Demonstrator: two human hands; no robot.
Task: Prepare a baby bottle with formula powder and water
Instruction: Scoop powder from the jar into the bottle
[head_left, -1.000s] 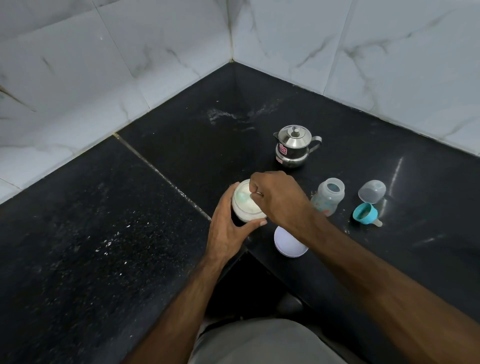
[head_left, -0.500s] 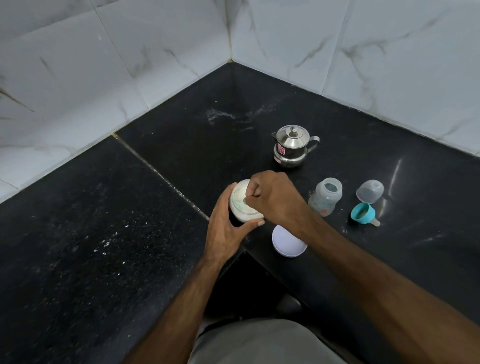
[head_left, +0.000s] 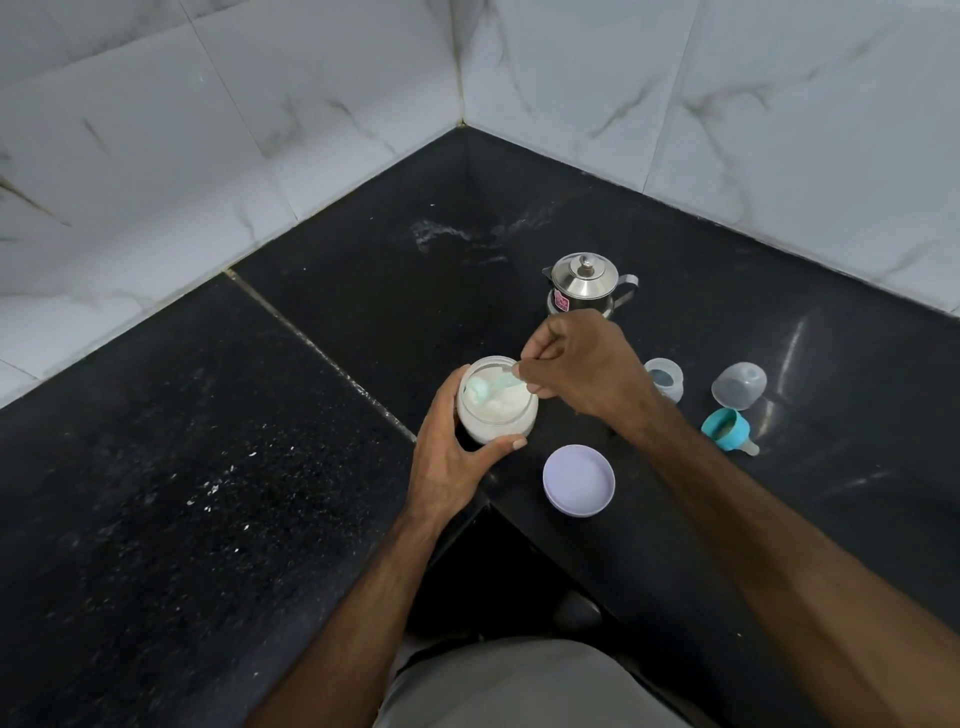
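My left hand (head_left: 451, 457) wraps around an open clear jar of white formula powder (head_left: 498, 415) near the counter's inner corner. My right hand (head_left: 582, 366) pinches the handle of a pale green scoop (head_left: 485, 391), whose bowl lies over the powder inside the jar. The open baby bottle (head_left: 665, 379) stands just right of my right hand, partly hidden by it. Its clear cap (head_left: 738, 385) and teal nipple ring (head_left: 726, 428) lie further right. The jar's lilac lid (head_left: 578, 479) rests on the counter below my right wrist.
A small lidded steel pot (head_left: 587, 283) stands behind my right hand. The black granite counter (head_left: 208, 441) wraps an L-shaped corner, with marble-tiled walls (head_left: 260, 104) behind. The counter's inner edge drops off just below the jar and lid.
My right hand has lifted back from the jar's mouth and drawn the green scoop into view over the powder. My left hand has stayed on the jar.
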